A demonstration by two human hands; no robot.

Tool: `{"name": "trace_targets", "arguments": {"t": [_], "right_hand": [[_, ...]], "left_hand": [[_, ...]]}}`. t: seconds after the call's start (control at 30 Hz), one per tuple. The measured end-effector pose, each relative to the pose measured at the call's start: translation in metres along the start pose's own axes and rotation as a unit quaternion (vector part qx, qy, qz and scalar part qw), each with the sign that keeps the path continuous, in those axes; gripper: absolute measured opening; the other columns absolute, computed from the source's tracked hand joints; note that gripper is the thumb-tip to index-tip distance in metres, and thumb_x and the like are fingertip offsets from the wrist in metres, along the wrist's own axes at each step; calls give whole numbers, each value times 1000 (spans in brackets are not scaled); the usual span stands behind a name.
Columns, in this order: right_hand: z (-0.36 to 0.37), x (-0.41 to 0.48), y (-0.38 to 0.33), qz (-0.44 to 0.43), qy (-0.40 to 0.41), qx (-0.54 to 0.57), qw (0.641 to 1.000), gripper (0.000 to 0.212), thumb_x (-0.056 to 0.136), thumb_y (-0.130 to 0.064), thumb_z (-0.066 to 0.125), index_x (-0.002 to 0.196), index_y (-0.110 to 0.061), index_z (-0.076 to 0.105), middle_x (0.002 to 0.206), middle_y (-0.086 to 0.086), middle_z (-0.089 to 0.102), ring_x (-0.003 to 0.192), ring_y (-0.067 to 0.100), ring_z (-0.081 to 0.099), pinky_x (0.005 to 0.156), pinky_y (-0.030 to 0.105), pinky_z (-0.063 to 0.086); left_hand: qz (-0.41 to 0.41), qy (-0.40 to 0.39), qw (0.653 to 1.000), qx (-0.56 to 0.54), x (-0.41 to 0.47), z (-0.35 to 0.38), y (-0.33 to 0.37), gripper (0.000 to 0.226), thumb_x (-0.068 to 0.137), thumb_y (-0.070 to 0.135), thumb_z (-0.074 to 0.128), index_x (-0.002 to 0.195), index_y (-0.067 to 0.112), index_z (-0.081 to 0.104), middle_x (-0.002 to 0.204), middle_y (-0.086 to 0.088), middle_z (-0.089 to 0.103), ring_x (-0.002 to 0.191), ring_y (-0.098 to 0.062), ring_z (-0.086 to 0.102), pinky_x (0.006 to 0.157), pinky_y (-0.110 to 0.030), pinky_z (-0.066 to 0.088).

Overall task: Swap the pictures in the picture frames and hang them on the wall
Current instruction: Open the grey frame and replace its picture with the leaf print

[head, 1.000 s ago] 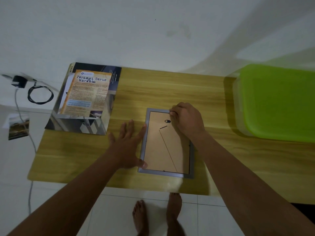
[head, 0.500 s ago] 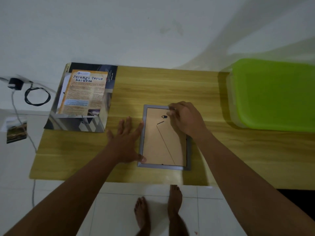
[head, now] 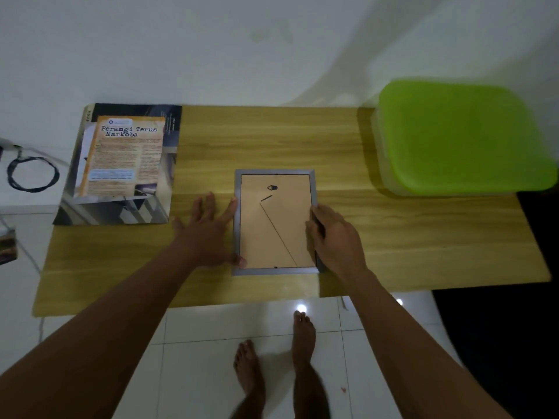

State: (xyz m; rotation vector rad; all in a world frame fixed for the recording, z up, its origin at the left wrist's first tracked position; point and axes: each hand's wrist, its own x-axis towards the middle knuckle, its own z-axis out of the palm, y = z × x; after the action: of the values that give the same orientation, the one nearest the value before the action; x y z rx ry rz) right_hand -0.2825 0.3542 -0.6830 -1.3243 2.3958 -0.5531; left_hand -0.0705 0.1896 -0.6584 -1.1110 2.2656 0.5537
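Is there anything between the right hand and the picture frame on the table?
Nothing visible does. The right hand holds the right edge of the picture frame, which lies face down on the table.

The only words that can be read are "Perangi Terus Narkoba". They are set in dark typewriter-style letters over two lines, heading the tan, orange-edged page shown on the dark glossy magazine cover (head: 121, 164). The magazine lies at the far left corner of the light wooden desk (head: 272, 137). The fine-print columns below the heading, the pale blue box and the characters along the cover's left edge are too small to read.
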Motion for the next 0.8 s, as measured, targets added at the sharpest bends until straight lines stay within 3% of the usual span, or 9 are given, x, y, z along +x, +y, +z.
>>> {"name": "trace_targets", "arguments": {"t": [0.27, 0.43, 0.67, 0.8], "right_hand": [[-4, 5, -5, -20, 18, -36, 999, 26, 97, -20, 52, 119, -11, 64, 110, 6, 67, 91, 29, 62, 72, 38, 52], [-5, 5, -10, -9, 22, -28, 999, 29, 96, -17, 53, 122, -12, 64, 118, 8, 67, 96, 31, 61, 79, 38, 51], [-10, 6, -12, 2, 7, -6, 1000, 29, 98, -16, 50, 122, -12, 64, 115, 8, 67, 93, 32, 61, 77, 39, 51], [-14, 6, -29, -39, 25, -32, 998, 18, 94, -22, 56, 100, -6, 62, 105, 12, 62, 98, 30, 56, 81, 39, 49]], "left_hand": [[-1, -3, 1000, 1, 2, 1, -1, 135, 58, 78, 71, 142, 48, -30, 154, -5, -37, 145, -32, -27, 111, -72, 6], [-2, -1, 1000, -5, 1, 0, 0, 134, 59, 76, 72, 143, 48, -28, 155, -5, -37, 145, -31, -26, 111, -71, 6], [-2, 8, 1000, 2, 0, 1, -1, 133, 60, 77, 71, 144, 48, -28, 155, -5, -36, 145, -31, -27, 111, -71, 6], [1, 26, 1000, 4, -3, 2, 0, 133, 57, 78, 71, 145, 48, -25, 157, -5, -32, 146, -32, -24, 111, -71, 9]]}}
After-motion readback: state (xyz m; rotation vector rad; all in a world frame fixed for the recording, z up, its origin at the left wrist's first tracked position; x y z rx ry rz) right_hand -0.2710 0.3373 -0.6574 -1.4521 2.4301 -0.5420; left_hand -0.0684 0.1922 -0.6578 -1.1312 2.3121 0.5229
